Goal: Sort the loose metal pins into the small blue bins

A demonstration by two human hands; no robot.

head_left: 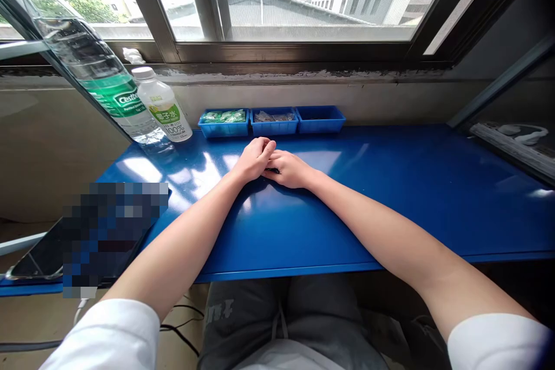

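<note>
My left hand (255, 160) and my right hand (289, 169) meet over the middle of the blue table (416, 185), their fingers curled and touching each other. Both are closed. A small dark patch shows between the fingers; whether it is a thing or a shadow I cannot make out. Just beyond the hands, three blue bins stand in a row. The left bin (224, 129) has small green-and-clear packets (225, 116) in it. Small greyish pieces (274, 116) lie in the middle bin (274, 128). Nothing shows inside the right bin (321, 125).
A large water bottle (95, 63) and a smaller coconut water bottle (161, 105) stand at the back left. On the front left lie a phone (41, 251) and a blurred-out dark thing (115, 231). A window (295, 0) rises behind; metal posts flank the table.
</note>
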